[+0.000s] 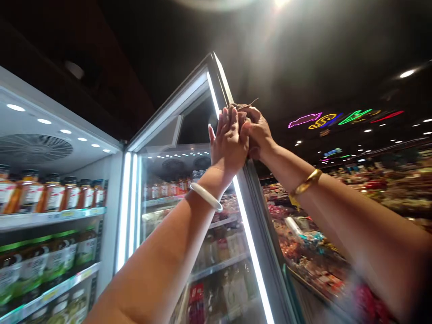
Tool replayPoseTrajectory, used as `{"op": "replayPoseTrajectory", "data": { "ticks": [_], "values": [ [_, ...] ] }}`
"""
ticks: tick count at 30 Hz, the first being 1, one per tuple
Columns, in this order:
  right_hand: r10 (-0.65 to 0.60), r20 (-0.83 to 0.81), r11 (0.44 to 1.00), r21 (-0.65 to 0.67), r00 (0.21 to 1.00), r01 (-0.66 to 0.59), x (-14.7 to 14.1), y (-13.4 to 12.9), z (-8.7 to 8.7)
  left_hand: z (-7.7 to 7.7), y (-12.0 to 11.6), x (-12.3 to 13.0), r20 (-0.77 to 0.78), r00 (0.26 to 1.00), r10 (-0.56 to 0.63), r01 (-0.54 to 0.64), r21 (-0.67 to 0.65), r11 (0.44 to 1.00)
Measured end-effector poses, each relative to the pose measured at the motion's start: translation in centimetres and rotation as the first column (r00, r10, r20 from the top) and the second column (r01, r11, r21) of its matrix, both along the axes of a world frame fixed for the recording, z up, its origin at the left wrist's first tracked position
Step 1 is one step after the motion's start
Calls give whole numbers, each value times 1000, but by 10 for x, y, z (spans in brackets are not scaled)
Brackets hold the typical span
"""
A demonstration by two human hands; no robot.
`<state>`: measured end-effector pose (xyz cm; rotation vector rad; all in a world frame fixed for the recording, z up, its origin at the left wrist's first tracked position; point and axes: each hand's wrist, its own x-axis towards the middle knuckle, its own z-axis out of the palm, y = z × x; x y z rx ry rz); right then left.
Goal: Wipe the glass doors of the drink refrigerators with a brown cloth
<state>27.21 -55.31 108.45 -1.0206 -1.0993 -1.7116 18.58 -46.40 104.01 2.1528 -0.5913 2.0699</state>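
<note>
A glass fridge door stands swung open, with a lit white strip along its frame. My left hand lies against the upper part of the door's edge, its fingers stretched out and pointing up. Just right of it, my right hand is closed around a crumpled brown cloth at the outer edge of the frame. The cloth is partly hidden behind my fingers, and a thin loose thread sticks out of it. A white bangle is on my left wrist and a gold-coloured one on my right.
On the left, the open fridge has shelves of amber bottles and green-capped bottles. Right of the door, a display of packaged goods stretches back, blurred. Neon signs glow under the dark ceiling.
</note>
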Motion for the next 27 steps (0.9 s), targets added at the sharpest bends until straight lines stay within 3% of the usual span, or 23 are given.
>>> {"op": "replayPoseTrajectory", "data": {
  "ticks": [2,4,7,9,11,15,17,19,22,24,25,27],
  "values": [
    [141,-37,990,15,989,-140,1,6,-5,-2,1,-3,18,997,78,-78,-14,997],
    [227,-74,973,69,971,-222,1,12,-41,-26,4,-10,38,990,136,-136,-5,991],
    [264,-105,955,166,959,-245,-6,19,-110,-72,7,-26,22,976,217,-218,40,975],
    [252,-104,955,188,962,-230,-15,24,-132,-86,7,-37,-1,962,274,-274,77,959],
    [211,-98,966,175,973,-192,-28,26,-121,-77,8,-46,-15,948,318,-316,71,946],
    [33,-92,999,32,995,-30,-61,23,-49,-23,10,-66,-19,940,340,-340,-47,939],
    [-13,-94,1000,-8,995,13,-75,22,-37,-13,13,-79,-14,932,363,-363,-77,929],
    [-9,-93,1000,-24,996,7,-88,25,-60,-31,19,-97,-20,915,403,-403,-38,914],
    [42,-114,998,-42,993,-47,-110,31,-131,-86,29,-128,-51,890,453,-447,89,890],
    [68,-136,997,-36,988,-73,-127,36,-162,-112,36,-145,-63,882,467,-457,125,881],
    [71,-138,997,-29,988,-76,-137,38,-165,-115,39,-152,-59,881,469,-460,115,880],
    [65,-126,997,-22,990,-69,-155,45,-147,-104,47,-161,-30,883,468,-466,58,883]
  ]
}}
